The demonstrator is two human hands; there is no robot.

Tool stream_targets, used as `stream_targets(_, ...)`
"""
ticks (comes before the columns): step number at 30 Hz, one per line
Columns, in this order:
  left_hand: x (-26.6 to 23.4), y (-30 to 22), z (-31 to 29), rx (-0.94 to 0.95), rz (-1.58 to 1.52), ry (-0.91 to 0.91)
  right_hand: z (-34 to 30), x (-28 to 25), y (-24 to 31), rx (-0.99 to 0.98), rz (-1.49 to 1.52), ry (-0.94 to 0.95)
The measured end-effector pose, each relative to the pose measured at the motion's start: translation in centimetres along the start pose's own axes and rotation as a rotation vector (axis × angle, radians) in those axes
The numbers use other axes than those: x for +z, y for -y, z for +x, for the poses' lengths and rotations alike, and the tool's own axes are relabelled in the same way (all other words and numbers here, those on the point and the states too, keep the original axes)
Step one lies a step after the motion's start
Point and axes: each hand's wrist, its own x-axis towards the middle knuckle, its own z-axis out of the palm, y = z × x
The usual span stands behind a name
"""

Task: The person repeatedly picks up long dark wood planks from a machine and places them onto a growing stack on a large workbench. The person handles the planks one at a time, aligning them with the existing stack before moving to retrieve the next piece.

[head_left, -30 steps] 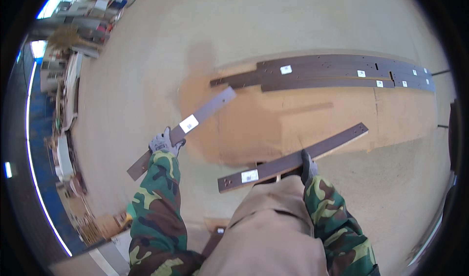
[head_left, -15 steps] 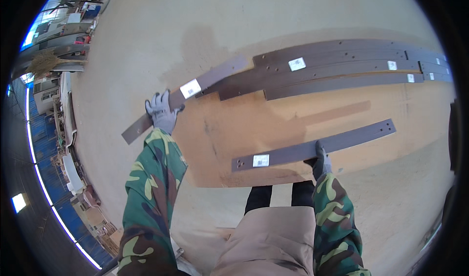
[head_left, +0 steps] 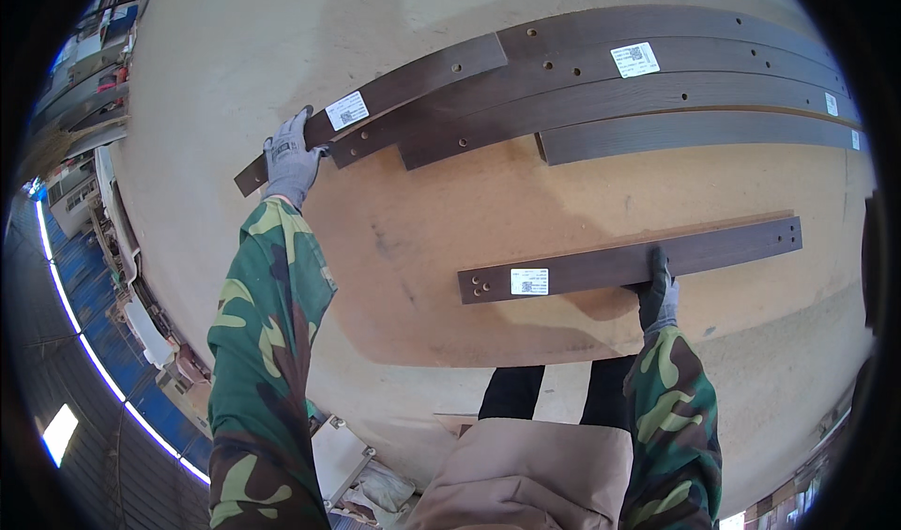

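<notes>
one plank (head_left: 413, 81) at 11 o'clock, clasped off-centre by left grip (head_left: 292, 162), so may twist; right grip (head_left: 659, 293) clasps 3 o'clock board (head_left: 601, 275).

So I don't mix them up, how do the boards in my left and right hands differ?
The left board slants more steeply; the right board is nearer level. The left board is beside the other boards; the right board is apart from them. Both are dark brown with a white label.
</notes>
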Motion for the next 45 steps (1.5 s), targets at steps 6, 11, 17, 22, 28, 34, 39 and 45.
stream_targets(6,0.9,-2.0,2.3,0.033,-0.147,0.13,-0.1,-0.4,-0.2,-0.028,0.012,-0.061)
stream_targets(11,-0.6,-11.3,7.6,-0.272,-0.447,0.3,3.1,-2.6,6.0,0.053,-0.073,-0.141)
stream_targets(17,-4.3,-23.2,14.6,-0.159,-0.241,0.226,8.9,-4.9,16.2,0.126,-0.136,-0.149)
stream_targets(22,-5.3,-26.2,17.6,-0.121,-0.255,0.317,10.9,-5.6,19.7,0.14,-0.151,-0.134)
stream_targets(28,-4.9,-27.0,15.5,-0.15,-0.351,0.282,9.6,-4.9,18.4,0.149,-0.171,-0.146)
stream_targets(34,-4.1,-26.4,14.1,-0.119,-0.195,0.3,8.8,-5.1,16.8,0.17,-0.18,-0.171)
stream_targets(39,-3.7,-26.0,14.4,-0.08,-0.161,0.271,9.1,-5.0,17.4,0.148,-0.125,-0.064)
stream_targets(45,-3.2,-27.5,12.5,-0.137,0.067,0.15,9.8,-4.4,17.8,0.202,-0.12,-0.094)
